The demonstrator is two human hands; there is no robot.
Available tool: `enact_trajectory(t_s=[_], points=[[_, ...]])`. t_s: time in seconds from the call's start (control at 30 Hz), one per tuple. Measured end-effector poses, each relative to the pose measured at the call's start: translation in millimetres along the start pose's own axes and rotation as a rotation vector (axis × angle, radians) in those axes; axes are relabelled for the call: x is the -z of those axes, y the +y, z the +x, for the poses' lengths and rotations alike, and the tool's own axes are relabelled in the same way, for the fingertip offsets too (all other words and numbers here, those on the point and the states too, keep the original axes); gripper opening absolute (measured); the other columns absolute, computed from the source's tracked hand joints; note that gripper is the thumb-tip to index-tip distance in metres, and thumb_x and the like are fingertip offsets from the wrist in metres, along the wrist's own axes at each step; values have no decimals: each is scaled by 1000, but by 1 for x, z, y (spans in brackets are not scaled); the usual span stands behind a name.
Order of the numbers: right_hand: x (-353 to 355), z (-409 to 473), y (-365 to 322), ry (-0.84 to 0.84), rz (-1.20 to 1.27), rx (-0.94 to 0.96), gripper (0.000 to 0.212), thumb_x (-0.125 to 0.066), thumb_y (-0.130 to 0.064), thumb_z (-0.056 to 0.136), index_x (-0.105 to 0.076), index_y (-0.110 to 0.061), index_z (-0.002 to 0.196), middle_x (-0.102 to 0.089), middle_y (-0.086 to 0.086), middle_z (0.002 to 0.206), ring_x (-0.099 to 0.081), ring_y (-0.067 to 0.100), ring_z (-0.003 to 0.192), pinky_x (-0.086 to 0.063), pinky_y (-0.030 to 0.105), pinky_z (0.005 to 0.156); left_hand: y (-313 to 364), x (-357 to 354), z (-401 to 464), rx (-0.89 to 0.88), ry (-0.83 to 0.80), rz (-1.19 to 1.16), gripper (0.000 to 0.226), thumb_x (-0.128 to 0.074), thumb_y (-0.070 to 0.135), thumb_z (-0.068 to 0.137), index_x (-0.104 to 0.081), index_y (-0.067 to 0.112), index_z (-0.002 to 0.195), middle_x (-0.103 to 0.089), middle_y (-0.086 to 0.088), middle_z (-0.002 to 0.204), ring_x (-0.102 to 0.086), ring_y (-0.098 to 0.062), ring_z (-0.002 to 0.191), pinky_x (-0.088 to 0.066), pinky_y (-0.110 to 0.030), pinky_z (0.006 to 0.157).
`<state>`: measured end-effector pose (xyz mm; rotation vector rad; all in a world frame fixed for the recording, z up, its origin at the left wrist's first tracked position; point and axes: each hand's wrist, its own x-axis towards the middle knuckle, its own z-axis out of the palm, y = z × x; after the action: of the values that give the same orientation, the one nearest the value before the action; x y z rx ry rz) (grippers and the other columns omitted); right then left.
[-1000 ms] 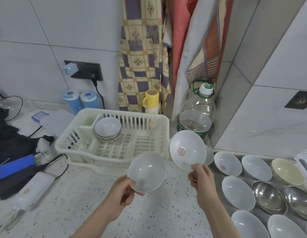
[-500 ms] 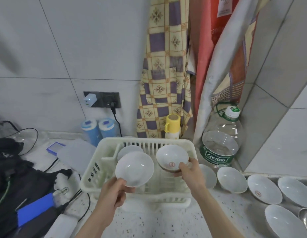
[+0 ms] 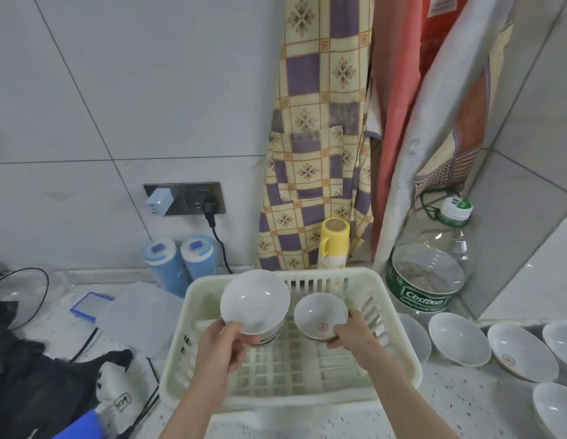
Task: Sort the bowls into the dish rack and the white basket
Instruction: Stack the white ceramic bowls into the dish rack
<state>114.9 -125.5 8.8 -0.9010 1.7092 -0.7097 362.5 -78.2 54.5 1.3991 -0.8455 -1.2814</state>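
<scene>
Both hands are over the white dish rack (image 3: 399, 353), and each one has a bowl. The left hand (image 3: 220, 346) grips a plain white bowl (image 3: 255, 301) by its near rim — thumb curled over the edge onto the inside, the other fingers hidden behind it. That bowl is tilted, its open face turned toward the camera, and it sits above and just beyond the left hand, over the rack's left half. Right under it, touching or nearly so, the striped side of a stack of bowls (image 3: 269, 335) shows inside the rack.

The right hand (image 3: 355, 335) pinches a smaller bowl with a red mark (image 3: 320, 315) on its inside — thumb on the near rim, fingers wrapped round the right side and underneath. This one is just left of the right hand, near the middle of the rack, beside the left hand's bowl and close to it without clearly touching. Whether its base rests on the rack floor cannot be told.

To the right of the right hand, outside the rack, more white bowls (image 3: 456, 342) sit on the speckled counter (image 3: 450, 403). Beyond the right hand stands a large clear water bottle (image 3: 429, 274), and a yellow cup (image 3: 334, 242) stands behind the rack's far wall.
</scene>
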Motion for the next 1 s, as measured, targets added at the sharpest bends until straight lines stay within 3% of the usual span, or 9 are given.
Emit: enact_trajectory(t_s=[0.07, 0.17, 0.27, 0.43, 0.53, 0.6, 0.7, 0.83, 1.0], points=[[-3, 6, 2, 10, -11, -19, 61, -49, 1, 83, -38, -10, 142, -52, 10, 129, -74, 26, 74, -53, 49, 91, 0, -4, 10, 17, -11, -23, 13, -48, 6, 90, -59, 1, 95, -73, -24, 78, -27, -11, 37, -20, -18, 35], [-10, 9, 5, 41, 31, -27, 63, -49, 4, 83, -35, -11, 143, -49, 8, 129, -72, 28, 79, -57, 40, 75, -1, -9, 22, 53, -30, -45, 14, -48, 7, 90, -60, 2, 96, -73, -22, 76, -27, -10, 35, -20, -19, 36], [-18, 10, 7, 56, 97, -7, 66, -49, 11, 82, -35, -10, 143, -45, 9, 130, -62, 31, 99, -60, 36, 67, -3, -11, 29, 83, -55, -38, 13, -49, 8, 89, -61, 5, 91, -74, -20, 76, -26, -10, 35, -21, -21, 39], [-24, 7, 6, -4, 85, -65, 65, -46, 7, 87, -31, -16, 145, -46, 11, 136, -68, 34, 95, -42, 20, 46, -11, -8, 35, 108, -101, -47, 13, -48, 5, 90, -59, 0, 95, -73, -24, 77, -24, -9, 33, -18, -22, 39], [-26, 7, 5, -3, 66, -37, 59, -47, 9, 88, -37, -15, 140, -53, 9, 121, -61, 36, 104, -38, 14, 34, -16, -6, 37, 101, -115, -33, 15, -47, 3, 90, -58, -3, 99, -73, -25, 78, -21, -9, 32, -17, -21, 38], [-28, 5, 3, -10, 35, -17, 54, -45, 7, 89, -40, -18, 136, -57, 6, 112, -62, 31, 94, -36, 12, 33, -18, -6, 37, 88, -122, -35, 16, -48, 3, 91, -58, -4, 101, -73, -26, 78, -20, -8, 32, -16, -20, 38], [-28, 5, 2, -21, -22, -28, 52, -42, 2, 90, -39, -23, 137, -59, 12, 118, -64, 22, 75, -34, 13, 34, -18, -4, 37, 78, -137, -42, 18, -48, 3, 91, -60, -1, 104, -73, -26, 79, -20, -8, 32, -18, -19, 38], [-28, 2, 2, -22, -68, -53, 38, -40, -5, 93, -41, -30, 122, -66, 8, 93, -57, 2, 43, -26, 16, 33, -17, -5, 37, 71, -146, -31, 19, -50, 6, 91, -60, 2, 106, -74, -24, 80, -20, -9, 34, -18, -19, 39], [-27, -1, 3, -33, -71, -48, 33, -40, -10, 96, -41, -29, 123, -66, 7, 90, -55, -1, 39, -25, 15, 34, -18, -4, 39, 75, -130, -23, 18, -51, 8, 90, -61, 3, 105, -74, -21, 79, -20, -11, 37, -18, -22, 43]])
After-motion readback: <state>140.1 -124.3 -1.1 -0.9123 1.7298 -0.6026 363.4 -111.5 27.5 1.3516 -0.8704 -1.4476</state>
